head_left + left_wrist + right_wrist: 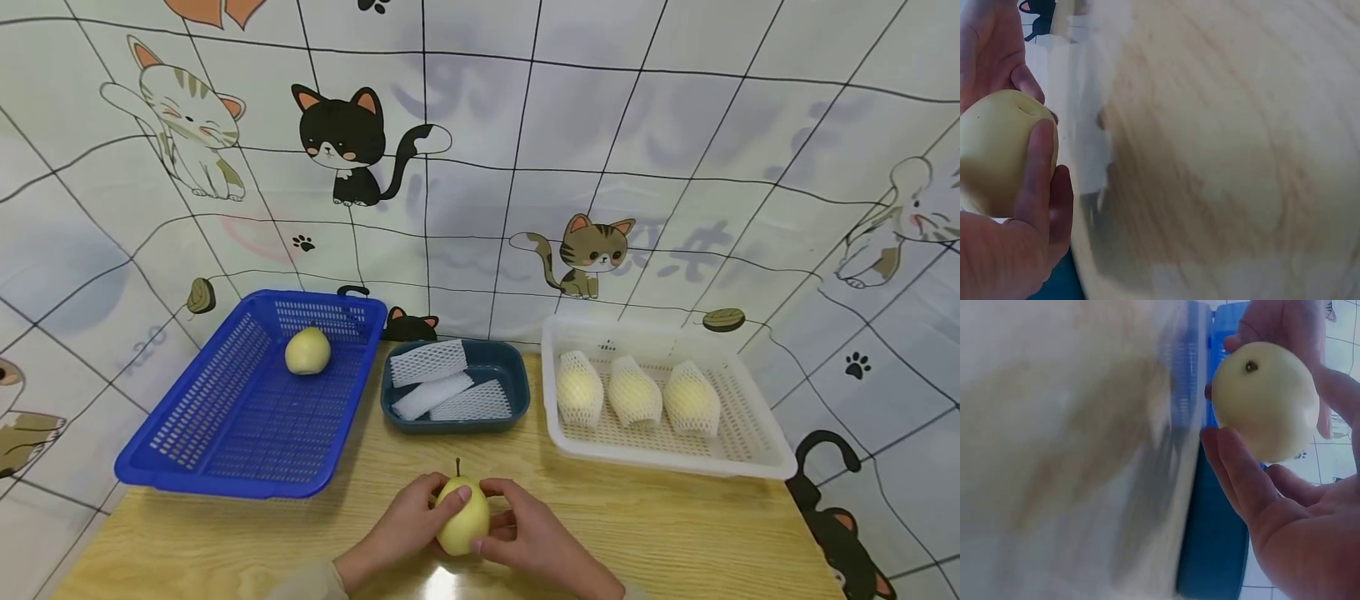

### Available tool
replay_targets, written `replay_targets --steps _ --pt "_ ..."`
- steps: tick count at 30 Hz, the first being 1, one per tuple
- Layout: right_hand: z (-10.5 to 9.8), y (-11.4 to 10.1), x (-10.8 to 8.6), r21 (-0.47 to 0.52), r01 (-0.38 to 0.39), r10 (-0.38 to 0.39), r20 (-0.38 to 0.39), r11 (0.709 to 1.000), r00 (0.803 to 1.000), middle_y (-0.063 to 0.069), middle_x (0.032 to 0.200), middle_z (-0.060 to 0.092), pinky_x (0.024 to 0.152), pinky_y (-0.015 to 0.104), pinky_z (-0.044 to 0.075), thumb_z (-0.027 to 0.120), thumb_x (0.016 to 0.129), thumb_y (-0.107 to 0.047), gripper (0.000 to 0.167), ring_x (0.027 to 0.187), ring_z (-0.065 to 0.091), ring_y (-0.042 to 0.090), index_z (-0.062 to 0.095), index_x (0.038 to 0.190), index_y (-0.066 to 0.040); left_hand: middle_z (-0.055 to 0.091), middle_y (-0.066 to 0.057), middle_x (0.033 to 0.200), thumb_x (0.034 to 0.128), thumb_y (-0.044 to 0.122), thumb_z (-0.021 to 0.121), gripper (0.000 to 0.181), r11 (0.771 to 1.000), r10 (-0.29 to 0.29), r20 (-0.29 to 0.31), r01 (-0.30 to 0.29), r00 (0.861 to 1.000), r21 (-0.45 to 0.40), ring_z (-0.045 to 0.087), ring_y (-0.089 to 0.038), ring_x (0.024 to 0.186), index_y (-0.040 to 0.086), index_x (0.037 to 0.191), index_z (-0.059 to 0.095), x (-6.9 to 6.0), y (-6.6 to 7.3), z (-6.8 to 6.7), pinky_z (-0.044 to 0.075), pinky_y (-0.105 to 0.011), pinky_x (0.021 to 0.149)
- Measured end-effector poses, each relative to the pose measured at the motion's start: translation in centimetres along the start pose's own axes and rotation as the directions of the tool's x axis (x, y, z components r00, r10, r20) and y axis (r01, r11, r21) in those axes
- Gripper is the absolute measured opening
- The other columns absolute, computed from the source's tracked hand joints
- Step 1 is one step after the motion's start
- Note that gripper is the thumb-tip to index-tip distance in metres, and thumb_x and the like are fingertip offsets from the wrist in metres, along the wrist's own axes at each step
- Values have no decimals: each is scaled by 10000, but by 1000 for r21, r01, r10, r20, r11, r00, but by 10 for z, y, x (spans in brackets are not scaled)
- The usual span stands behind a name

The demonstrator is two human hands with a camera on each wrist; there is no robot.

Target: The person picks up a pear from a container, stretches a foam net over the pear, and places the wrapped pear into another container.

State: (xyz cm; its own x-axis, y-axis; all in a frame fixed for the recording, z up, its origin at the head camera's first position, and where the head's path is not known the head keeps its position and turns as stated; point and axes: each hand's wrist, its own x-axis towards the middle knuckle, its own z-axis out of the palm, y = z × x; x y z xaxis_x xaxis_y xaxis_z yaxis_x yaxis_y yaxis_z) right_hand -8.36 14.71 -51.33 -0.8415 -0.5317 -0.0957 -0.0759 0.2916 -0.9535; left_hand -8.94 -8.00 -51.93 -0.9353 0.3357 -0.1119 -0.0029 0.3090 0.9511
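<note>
In the head view a yellow pear (463,521) with a thin dark stem is held upright over the table's near part. My left hand (408,521) grips it from the left, thumb across its front. On the other side my right hand (532,533) has its bent index finger and thumb against the pear. The left wrist view shows the left fingers (1038,175) along the pear (997,150). In the right wrist view the right fingers (1241,472) and thumb lie about the pear (1266,403). Parts of both hands are hidden behind it.
At left stands a blue basket (247,487) with one bare pear (307,351). A dark teal tray (450,426) holds white foam net sleeves (427,362). The white basket (667,468) at right holds three net-covered pears (634,392). A cat-print cloth (480,192) hangs behind.
</note>
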Motion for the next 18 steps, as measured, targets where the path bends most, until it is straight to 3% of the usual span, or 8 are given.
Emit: replay_targets --steps 4,9,14,18 --pt "6 4 -1 16 -34 34 -4 999 999 190 1450 521 791 244 583 810 922 -224 658 1018 716 152 467 1437 -1 621 -83 977 1079 410 540 495 999 -4 32 5 999 -34 631 -172 764 -61 1206 626 -2 -3 2 578 -301 564" --pt "9 9 0 -14 -61 61 -48 998 997 184 1389 562 729 239 572 817 912 -248 669 932 706 140 477 1418 28 673 -126 1093 1104 399 470 567 995 -24 85 31 996 -90 666 -220 939 -101 1350 573 -6 -3 -4 602 -353 748" --pt "8 9 -1 -39 -131 128 -69 991 989 148 1346 591 706 255 562 816 906 -319 678 897 682 160 500 1405 14 638 -228 1275 1032 268 613 573 997 -20 104 28 994 -68 666 -315 1103 -106 1430 438 -11 -3 -8 596 -393 830" --pt "8 9 -2 -22 -144 143 -61 989 988 129 1293 604 700 256 558 814 906 -330 641 875 686 174 517 1367 3 686 -179 1160 1005 206 674 445 993 -8 123 23 992 -119 692 -269 1016 -35 1314 461 -13 -6 -10 587 -321 736"
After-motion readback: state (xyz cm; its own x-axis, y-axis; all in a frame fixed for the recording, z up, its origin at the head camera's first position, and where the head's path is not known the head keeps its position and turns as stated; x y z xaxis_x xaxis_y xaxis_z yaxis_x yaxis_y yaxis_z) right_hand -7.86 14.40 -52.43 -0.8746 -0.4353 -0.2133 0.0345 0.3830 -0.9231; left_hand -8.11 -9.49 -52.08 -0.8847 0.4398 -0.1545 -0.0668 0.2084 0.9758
